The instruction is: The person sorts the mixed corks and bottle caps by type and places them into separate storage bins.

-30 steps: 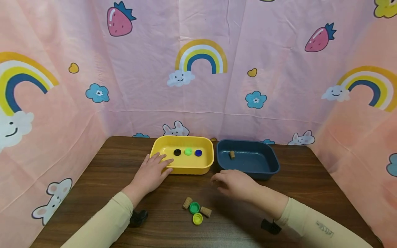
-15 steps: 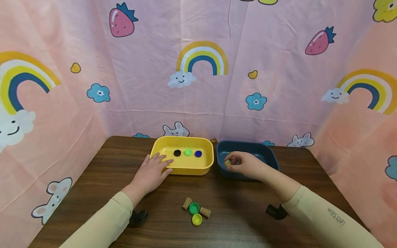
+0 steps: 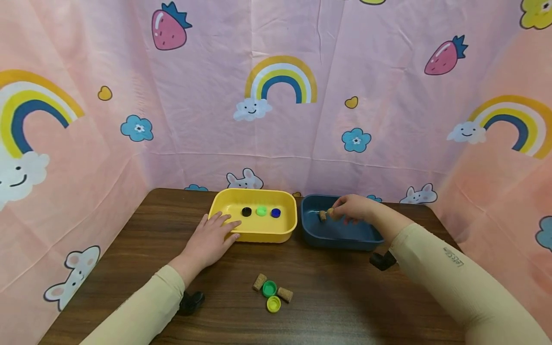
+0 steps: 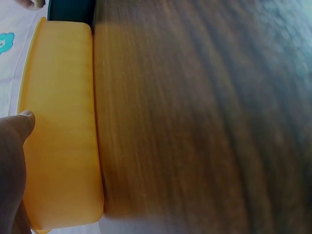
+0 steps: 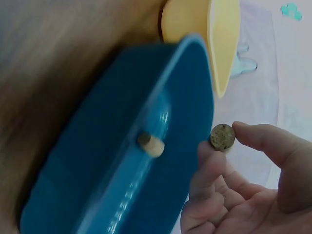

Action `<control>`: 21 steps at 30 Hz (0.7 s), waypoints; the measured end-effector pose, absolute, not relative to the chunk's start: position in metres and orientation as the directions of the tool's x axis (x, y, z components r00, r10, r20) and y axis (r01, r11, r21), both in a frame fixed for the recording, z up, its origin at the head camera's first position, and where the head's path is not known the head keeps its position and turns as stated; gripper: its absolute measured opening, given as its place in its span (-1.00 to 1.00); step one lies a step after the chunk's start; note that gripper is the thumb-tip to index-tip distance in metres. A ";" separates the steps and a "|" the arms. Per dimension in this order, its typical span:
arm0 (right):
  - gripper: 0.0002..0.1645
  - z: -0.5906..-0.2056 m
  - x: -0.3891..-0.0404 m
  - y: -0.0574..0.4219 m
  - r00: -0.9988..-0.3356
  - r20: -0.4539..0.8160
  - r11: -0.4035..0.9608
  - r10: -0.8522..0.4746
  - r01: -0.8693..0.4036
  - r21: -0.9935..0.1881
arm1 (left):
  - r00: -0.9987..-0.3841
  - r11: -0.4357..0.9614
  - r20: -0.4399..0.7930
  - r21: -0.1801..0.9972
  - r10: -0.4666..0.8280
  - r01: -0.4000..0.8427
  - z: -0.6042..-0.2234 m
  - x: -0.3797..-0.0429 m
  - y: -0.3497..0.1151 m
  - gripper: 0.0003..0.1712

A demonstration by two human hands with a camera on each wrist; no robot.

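Note:
My right hand (image 3: 355, 208) is over the dark blue tray (image 3: 349, 242) and pinches a cork (image 5: 223, 137) between thumb and fingertips, its round end showing in the right wrist view. Another cork (image 3: 322, 216) lies on the tray's floor, just left of the held one in the head view. With fingers spread and fairly straight, my left hand (image 3: 210, 242) rests on the near left rim of the yellow tray (image 3: 263, 236); the left wrist view has its thumb against the tray's outer wall. Inside the yellow tray sit a black cap (image 3: 246, 212), a light green cap (image 3: 261, 211) and a blue cap (image 3: 276, 212).
On the table in front of the trays lie two corks, one of them the left cork (image 3: 259, 282) and the other the right cork (image 3: 285, 294), with a green cap (image 3: 269, 289) and a yellow cap (image 3: 273, 304). A patterned cloth (image 3: 280, 134) hangs behind the table.
My right hand, carrying the cork, has moved from in front of the blue tray up and over it, then further right and back. My left hand has stayed on the yellow tray.

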State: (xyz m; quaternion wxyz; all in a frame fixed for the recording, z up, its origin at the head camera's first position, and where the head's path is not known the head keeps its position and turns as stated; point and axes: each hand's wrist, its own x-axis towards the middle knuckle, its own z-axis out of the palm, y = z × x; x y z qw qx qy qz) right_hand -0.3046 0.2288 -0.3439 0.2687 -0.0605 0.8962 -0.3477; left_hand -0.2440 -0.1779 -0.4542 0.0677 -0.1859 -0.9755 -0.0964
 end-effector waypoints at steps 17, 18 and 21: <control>-0.64 -0.361 -0.344 0.233 -0.872 -0.468 0.819 -0.145 0.160 -0.551 | -0.921 0.911 0.177 0.169 0.347 0.376 -0.456 -0.246 -0.179 -0.45; -0.66 -0.365 -0.346 0.233 -0.874 -0.468 0.825 -0.131 0.166 -0.540 | -0.922 0.911 0.175 0.171 0.346 0.374 -0.456 -0.246 -0.179 -0.45; -0.63 -0.378 -0.352 0.231 -0.882 -0.465 0.845 -0.077 0.191 -0.500 | -0.923 0.912 0.173 0.172 0.344 0.373 -0.455 -0.246 -0.179 -0.45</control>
